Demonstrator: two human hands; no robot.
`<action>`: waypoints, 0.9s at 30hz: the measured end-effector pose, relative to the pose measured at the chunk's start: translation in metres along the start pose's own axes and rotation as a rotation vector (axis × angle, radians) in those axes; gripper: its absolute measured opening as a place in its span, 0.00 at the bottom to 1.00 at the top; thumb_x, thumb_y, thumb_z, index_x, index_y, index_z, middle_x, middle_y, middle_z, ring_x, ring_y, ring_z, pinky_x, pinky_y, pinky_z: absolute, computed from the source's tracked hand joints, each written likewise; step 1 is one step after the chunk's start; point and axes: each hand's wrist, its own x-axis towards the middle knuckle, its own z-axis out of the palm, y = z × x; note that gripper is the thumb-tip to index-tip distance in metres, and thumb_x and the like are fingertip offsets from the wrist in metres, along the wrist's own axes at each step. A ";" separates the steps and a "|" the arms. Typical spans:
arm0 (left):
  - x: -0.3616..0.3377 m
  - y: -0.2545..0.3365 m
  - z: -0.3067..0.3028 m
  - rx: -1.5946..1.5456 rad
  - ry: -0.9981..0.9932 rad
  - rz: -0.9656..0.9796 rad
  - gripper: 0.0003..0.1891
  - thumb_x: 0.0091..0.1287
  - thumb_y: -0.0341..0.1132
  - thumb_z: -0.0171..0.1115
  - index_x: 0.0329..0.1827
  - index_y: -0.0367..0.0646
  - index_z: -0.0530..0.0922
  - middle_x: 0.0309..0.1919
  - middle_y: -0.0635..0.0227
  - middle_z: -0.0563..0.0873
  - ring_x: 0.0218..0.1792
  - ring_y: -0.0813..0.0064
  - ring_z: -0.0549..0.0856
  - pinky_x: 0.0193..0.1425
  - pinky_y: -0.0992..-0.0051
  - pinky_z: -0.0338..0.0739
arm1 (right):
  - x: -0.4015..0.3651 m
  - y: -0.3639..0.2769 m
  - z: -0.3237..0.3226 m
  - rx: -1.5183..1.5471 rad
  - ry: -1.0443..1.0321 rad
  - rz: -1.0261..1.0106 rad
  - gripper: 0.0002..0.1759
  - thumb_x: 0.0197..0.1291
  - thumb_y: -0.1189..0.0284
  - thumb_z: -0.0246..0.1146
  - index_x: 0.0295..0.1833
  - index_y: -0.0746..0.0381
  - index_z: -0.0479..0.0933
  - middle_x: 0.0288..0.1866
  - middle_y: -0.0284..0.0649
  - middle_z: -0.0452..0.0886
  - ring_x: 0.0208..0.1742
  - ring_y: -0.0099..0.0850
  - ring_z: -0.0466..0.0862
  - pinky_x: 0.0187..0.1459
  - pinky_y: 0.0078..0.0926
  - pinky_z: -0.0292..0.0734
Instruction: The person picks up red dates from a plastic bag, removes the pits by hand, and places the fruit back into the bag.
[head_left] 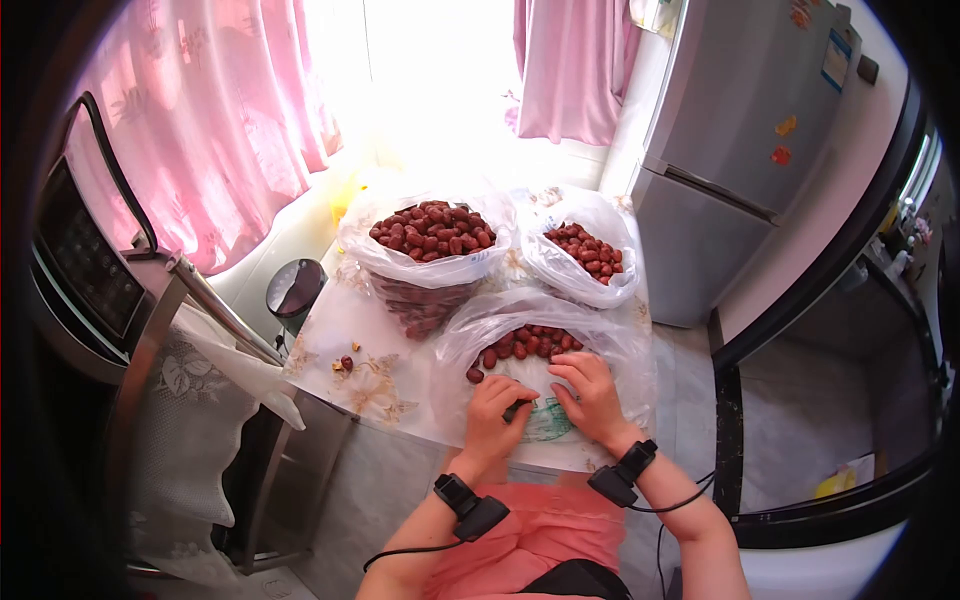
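The left hand [488,418], just below the middle of the frame, pinches a small dark thing [517,409] between thumb and fingers (too small to tell what it is). The right hand [598,400], just beside it, has its thumb and fingers spread, with nothing visible between them. Both are over the near part of the front bag [626,360], where green print [548,420] shows; the bag's dates [530,342] lie just beyond the fingers. A black band [474,508] circles the left wrist and another the right.

Farther up the frame, a big bag [440,268], heaped with dates, stands left of a smaller open one, also holding dates. All three bags are on the table [325,335]; scraps [345,363] lie at its left. A fridge [700,215] fills the upper right, pink curtains [200,120] the upper left.
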 end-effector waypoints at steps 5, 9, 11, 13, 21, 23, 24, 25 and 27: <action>0.003 -0.006 -0.005 -0.259 -0.021 -0.319 0.11 0.66 0.23 0.72 0.51 0.40 0.87 0.49 0.68 0.88 0.50 0.72 0.86 0.57 0.70 0.80 | -0.008 0.004 0.013 -0.041 -0.003 0.144 0.20 0.63 0.71 0.73 0.59 0.63 0.81 0.68 0.45 0.83 0.70 0.49 0.80 0.72 0.47 0.70; 0.032 0.001 -0.019 -0.653 0.012 -0.488 0.13 0.76 0.23 0.64 0.61 0.36 0.82 0.53 0.72 0.86 0.58 0.78 0.83 0.62 0.75 0.80 | -0.011 0.004 0.015 -0.015 -0.010 0.179 0.19 0.63 0.71 0.72 0.58 0.63 0.81 0.69 0.46 0.82 0.70 0.49 0.80 0.72 0.47 0.71; 0.050 0.009 -0.022 -0.621 0.019 -0.409 0.13 0.76 0.22 0.62 0.60 0.36 0.83 0.55 0.69 0.86 0.57 0.77 0.84 0.61 0.75 0.80 | -0.012 0.006 0.016 -0.009 0.002 0.181 0.18 0.63 0.71 0.72 0.57 0.63 0.81 0.68 0.46 0.82 0.69 0.49 0.81 0.71 0.46 0.72; 0.064 0.005 -0.020 -0.480 0.015 -0.298 0.13 0.74 0.19 0.61 0.59 0.34 0.83 0.56 0.64 0.87 0.57 0.75 0.86 0.61 0.74 0.81 | -0.013 0.007 0.017 -0.006 0.017 0.177 0.17 0.63 0.72 0.72 0.56 0.63 0.81 0.68 0.47 0.83 0.68 0.49 0.81 0.70 0.45 0.73; 0.062 -0.029 -0.014 0.302 -0.131 -0.023 0.21 0.55 0.18 0.68 0.53 0.43 0.89 0.51 0.59 0.89 0.55 0.52 0.87 0.63 0.61 0.80 | -0.013 0.007 0.018 0.010 0.049 0.185 0.13 0.62 0.73 0.72 0.52 0.64 0.82 0.66 0.47 0.83 0.65 0.49 0.83 0.66 0.45 0.77; 0.056 -0.020 -0.017 0.195 -0.145 -0.119 0.17 0.56 0.18 0.67 0.49 0.42 0.89 0.50 0.59 0.89 0.54 0.53 0.86 0.62 0.61 0.81 | -0.014 0.007 0.019 0.011 0.064 0.187 0.14 0.62 0.73 0.72 0.52 0.64 0.82 0.66 0.47 0.83 0.64 0.50 0.83 0.66 0.45 0.77; 0.054 -0.017 -0.017 0.152 -0.122 -0.115 0.15 0.61 0.18 0.67 0.49 0.41 0.87 0.48 0.60 0.89 0.51 0.58 0.88 0.58 0.64 0.82 | -0.015 0.006 0.019 0.009 0.066 0.183 0.14 0.62 0.73 0.72 0.52 0.64 0.82 0.66 0.48 0.83 0.64 0.50 0.83 0.66 0.45 0.77; 0.050 -0.011 -0.017 0.154 -0.129 -0.114 0.15 0.61 0.18 0.67 0.49 0.41 0.87 0.48 0.60 0.89 0.51 0.58 0.88 0.58 0.64 0.82 | -0.015 0.006 0.019 0.012 0.070 0.189 0.14 0.62 0.73 0.72 0.52 0.64 0.82 0.66 0.48 0.83 0.64 0.50 0.83 0.66 0.45 0.77; 0.041 0.001 -0.019 -0.121 -0.112 -0.307 0.14 0.64 0.20 0.71 0.52 0.40 0.85 0.44 0.62 0.89 0.47 0.65 0.90 0.53 0.68 0.83 | -0.014 0.005 0.018 -0.003 0.078 0.168 0.15 0.60 0.74 0.72 0.51 0.65 0.82 0.66 0.47 0.83 0.63 0.49 0.84 0.65 0.45 0.78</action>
